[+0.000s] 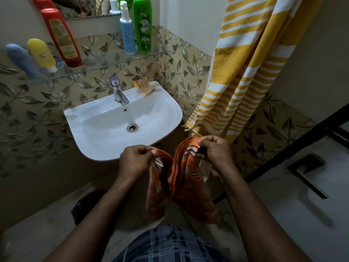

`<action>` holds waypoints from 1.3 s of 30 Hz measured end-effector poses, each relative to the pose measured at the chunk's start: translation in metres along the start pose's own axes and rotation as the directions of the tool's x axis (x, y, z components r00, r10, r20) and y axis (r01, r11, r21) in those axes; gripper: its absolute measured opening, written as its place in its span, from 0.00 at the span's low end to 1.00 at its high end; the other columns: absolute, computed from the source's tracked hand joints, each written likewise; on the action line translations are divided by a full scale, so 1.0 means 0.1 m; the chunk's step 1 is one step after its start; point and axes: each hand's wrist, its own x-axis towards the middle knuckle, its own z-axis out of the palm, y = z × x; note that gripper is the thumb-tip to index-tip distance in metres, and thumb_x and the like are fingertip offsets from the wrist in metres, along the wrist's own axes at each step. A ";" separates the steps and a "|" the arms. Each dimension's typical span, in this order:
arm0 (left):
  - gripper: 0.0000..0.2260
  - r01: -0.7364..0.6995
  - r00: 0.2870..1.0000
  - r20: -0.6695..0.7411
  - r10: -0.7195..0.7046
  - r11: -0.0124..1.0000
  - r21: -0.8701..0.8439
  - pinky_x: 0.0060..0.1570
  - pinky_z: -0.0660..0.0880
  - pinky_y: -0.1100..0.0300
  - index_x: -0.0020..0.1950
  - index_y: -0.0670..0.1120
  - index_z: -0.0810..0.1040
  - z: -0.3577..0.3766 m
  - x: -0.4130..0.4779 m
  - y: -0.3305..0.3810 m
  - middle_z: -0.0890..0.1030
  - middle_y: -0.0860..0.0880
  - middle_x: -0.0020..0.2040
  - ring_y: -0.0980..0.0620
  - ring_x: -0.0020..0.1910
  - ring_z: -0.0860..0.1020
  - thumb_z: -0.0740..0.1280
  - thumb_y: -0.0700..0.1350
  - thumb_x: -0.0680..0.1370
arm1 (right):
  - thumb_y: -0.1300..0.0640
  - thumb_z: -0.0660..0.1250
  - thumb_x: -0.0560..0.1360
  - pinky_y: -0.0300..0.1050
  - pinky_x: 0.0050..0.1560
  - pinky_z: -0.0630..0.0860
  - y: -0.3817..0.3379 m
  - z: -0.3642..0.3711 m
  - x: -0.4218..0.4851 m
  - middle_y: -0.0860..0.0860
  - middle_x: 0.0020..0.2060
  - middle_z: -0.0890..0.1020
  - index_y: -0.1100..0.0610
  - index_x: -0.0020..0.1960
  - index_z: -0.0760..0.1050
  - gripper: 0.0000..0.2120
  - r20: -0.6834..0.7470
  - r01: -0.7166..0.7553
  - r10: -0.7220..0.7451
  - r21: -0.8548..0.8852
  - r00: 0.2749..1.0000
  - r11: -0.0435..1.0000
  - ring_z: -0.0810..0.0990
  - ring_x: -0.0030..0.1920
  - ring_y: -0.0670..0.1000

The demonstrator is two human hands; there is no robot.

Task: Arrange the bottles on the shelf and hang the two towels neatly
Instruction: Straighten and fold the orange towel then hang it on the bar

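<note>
An orange striped towel (186,188) hangs between my hands in front of the sink. My left hand (136,160) pinches one top corner and my right hand (214,151) pinches the other, so the cloth sags in a fold between them. A yellow and white striped towel (245,69) hangs down the wall at the right. On the glass shelf (105,62) stand a grey-blue bottle (22,60), a yellow bottle (42,53), a red bottle (61,36), a blue and white pump bottle (127,33) and a green bottle (143,25).
A white sink (105,148) with a chrome tap (118,90) is fixed below the shelf; small orange sachets (144,86) lie on its back rim. A dark door frame (294,148) and latch (306,173) are at the right. A mirror is above the shelf.
</note>
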 end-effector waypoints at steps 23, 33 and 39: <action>0.13 -0.057 0.998 -0.015 0.056 0.988 -0.141 0.45 0.81 0.58 0.44 0.50 0.88 -0.23 -0.02 0.15 0.88 0.51 0.41 0.53 0.43 0.86 0.70 0.33 0.76 | 0.70 0.70 0.78 0.39 0.45 0.83 -0.04 -0.12 -0.10 0.52 0.42 0.88 0.56 0.48 0.86 0.12 0.186 0.297 -0.266 -0.168 0.946 0.940 0.88 0.44 0.48; 0.12 0.100 0.967 -0.199 -0.160 0.955 -0.278 0.46 0.81 0.56 0.43 0.47 0.89 -0.30 0.27 0.06 0.88 0.47 0.40 0.51 0.38 0.84 0.69 0.33 0.72 | 0.72 0.55 0.80 0.39 0.29 0.82 0.26 -0.10 0.29 0.60 0.40 0.85 0.66 0.46 0.83 0.18 0.076 -0.033 0.062 -0.333 0.995 0.942 0.84 0.31 0.50; 0.13 0.177 0.951 -0.187 -0.245 0.931 -0.318 0.45 0.81 0.55 0.41 0.47 0.88 -0.36 0.26 -0.11 0.88 0.43 0.41 0.47 0.38 0.85 0.70 0.31 0.74 | 0.71 0.57 0.81 0.43 0.34 0.85 0.23 -0.14 0.23 0.63 0.43 0.85 0.64 0.44 0.83 0.17 0.094 -0.170 0.201 -0.264 0.975 0.949 0.86 0.37 0.55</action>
